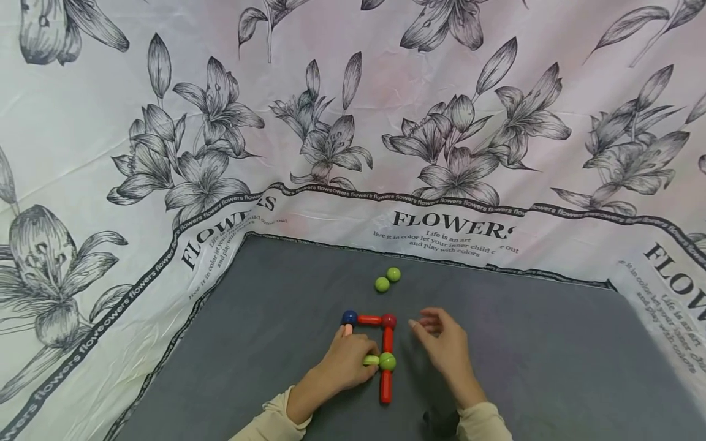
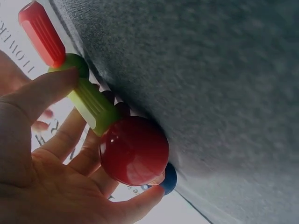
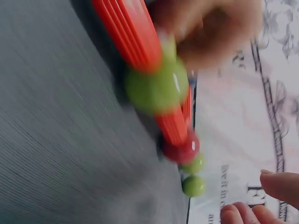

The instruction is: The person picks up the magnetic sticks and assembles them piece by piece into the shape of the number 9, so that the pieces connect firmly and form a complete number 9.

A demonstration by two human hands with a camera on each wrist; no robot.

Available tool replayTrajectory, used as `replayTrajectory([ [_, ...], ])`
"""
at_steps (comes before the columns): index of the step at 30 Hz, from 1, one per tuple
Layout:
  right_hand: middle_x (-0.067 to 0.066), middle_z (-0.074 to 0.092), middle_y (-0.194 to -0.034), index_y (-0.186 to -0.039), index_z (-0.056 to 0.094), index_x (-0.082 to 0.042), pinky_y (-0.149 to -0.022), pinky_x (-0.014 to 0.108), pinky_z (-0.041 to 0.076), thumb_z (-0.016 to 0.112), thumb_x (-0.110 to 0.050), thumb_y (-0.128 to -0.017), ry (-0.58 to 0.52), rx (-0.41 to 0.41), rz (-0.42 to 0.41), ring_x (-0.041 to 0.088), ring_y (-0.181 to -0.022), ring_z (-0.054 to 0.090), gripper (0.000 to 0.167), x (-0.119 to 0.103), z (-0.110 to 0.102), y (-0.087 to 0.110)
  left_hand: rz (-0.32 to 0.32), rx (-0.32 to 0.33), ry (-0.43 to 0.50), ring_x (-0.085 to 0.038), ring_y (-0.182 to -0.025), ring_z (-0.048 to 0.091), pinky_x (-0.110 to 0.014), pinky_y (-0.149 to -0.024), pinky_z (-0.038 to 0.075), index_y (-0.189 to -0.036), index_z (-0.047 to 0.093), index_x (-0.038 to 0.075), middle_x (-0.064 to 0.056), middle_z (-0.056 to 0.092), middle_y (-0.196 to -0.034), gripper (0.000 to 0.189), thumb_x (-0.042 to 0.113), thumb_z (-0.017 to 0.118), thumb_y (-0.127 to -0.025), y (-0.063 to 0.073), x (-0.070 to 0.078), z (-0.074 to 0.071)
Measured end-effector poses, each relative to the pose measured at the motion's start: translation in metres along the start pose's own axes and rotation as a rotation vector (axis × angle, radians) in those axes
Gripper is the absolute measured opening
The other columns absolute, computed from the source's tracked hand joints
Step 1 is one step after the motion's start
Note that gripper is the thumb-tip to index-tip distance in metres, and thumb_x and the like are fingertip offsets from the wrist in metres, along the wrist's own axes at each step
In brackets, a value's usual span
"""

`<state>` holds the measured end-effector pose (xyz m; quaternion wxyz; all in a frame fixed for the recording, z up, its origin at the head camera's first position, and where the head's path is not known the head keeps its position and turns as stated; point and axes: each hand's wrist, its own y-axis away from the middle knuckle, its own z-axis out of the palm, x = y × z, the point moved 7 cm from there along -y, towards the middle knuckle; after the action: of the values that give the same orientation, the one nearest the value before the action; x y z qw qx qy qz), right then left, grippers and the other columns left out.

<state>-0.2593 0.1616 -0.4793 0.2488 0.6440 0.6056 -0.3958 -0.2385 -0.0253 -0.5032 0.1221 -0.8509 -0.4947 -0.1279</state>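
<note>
Rods and balls are joined into a partial frame on the grey table. A blue ball (image 1: pixel 350 317), a red rod (image 1: pixel 369 320) and a red ball (image 1: pixel 388 321) form its far side. Another red rod (image 1: pixel 388 340) runs to a green ball (image 1: pixel 388 361), with one more red rod (image 1: pixel 385 387) beyond it. My left hand (image 1: pixel 343 361) pinches the yellow-green rod (image 2: pixel 95 108) beside that green ball. It covers a second red ball (image 2: pixel 134 150) and most of a peach rod (image 1: pixel 348 330). My right hand (image 1: pixel 444 343) hovers to the right, fingers loosely bent, holding nothing.
Two loose green balls, one nearer (image 1: pixel 382 284) and one farther (image 1: pixel 393 274), lie beyond the frame. A flower-printed cloth (image 1: pixel 331 214) rises around the table's back and sides. A dark object (image 1: pixel 441 422) shows beside my right wrist.
</note>
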Motion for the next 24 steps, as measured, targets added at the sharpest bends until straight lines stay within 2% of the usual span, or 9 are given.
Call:
replayTrajectory([
  [3,0.015,0.075,-0.107,-0.127,0.062,-0.004,-0.083,0.036,0.056,0.076,-0.024,-0.090,-0.006,-0.024,-0.028,0.026,-0.095,0.072,0.044,0.002,0.006,-0.033,-0.021,-0.012,0.002,0.001,-0.068,0.045,-0.055,-0.102,0.040,-0.093,0.077,0.022,0.012,0.064,-0.080,0.014,0.028,0.080,-0.081,0.003,-0.005,-0.002],
  [6,0.018,0.073,-0.114,-0.136,0.055,-0.005,-0.089,0.046,0.055,0.074,-0.025,-0.092,-0.013,-0.044,-0.016,0.032,-0.105,0.071,0.052,0.007,0.017,-0.062,-0.042,-0.029,0.009,0.001,-0.069,0.045,-0.056,-0.105,0.040,-0.094,0.077,0.022,0.013,0.064,-0.081,0.014,0.028,0.080,-0.082,0.007,-0.010,-0.003],
  [10,0.021,0.069,-0.122,-0.138,0.054,-0.003,-0.095,0.049,0.052,0.074,-0.025,-0.091,-0.010,-0.062,-0.019,0.035,-0.112,0.067,0.055,0.011,0.035,-0.089,-0.055,-0.026,0.008,0.001,-0.069,0.045,-0.050,-0.100,0.040,-0.094,0.078,0.023,0.013,0.065,-0.081,0.015,0.029,0.080,-0.081,0.010,-0.015,-0.005],
  [12,0.022,0.067,-0.125,-0.136,0.056,-0.002,-0.098,0.049,0.051,0.075,-0.024,-0.091,0.004,-0.068,-0.029,0.036,-0.115,0.065,0.054,0.013,0.041,-0.099,-0.063,-0.027,0.008,0.001,-0.068,0.043,-0.047,-0.097,0.039,-0.094,0.078,0.023,0.013,0.065,-0.081,0.015,0.029,0.080,-0.081,0.011,-0.015,-0.005],
  [17,0.024,0.067,-0.125,-0.131,0.060,-0.001,-0.098,0.051,0.051,0.077,-0.020,-0.087,0.073,-0.090,-0.070,0.039,-0.116,0.064,0.051,0.015,0.057,-0.115,-0.067,-0.040,0.027,0.001,-0.067,0.042,-0.053,-0.103,0.039,-0.095,0.078,0.022,0.014,0.063,-0.079,0.015,0.028,0.080,-0.082,0.014,-0.016,-0.005],
  [21,0.025,0.065,-0.129,-0.133,0.060,0.001,-0.099,0.052,0.049,0.076,-0.012,-0.085,0.124,-0.163,-0.127,0.040,-0.118,0.062,0.052,0.013,0.069,-0.124,-0.069,-0.040,0.040,0.001,-0.068,0.044,-0.059,-0.108,0.038,-0.096,0.078,0.021,0.013,0.063,-0.080,0.016,0.028,0.081,-0.082,0.014,-0.017,-0.006],
  [24,0.025,0.063,-0.133,-0.135,0.059,0.001,-0.101,0.053,0.048,0.073,-0.004,-0.082,0.148,-0.218,-0.179,0.041,-0.120,0.060,0.054,0.011,0.077,-0.129,-0.072,-0.038,0.041,0.001,-0.068,0.044,-0.059,-0.108,0.038,-0.096,0.078,0.021,0.013,0.063,-0.080,0.015,0.027,0.081,-0.082,0.014,-0.019,-0.006],
])
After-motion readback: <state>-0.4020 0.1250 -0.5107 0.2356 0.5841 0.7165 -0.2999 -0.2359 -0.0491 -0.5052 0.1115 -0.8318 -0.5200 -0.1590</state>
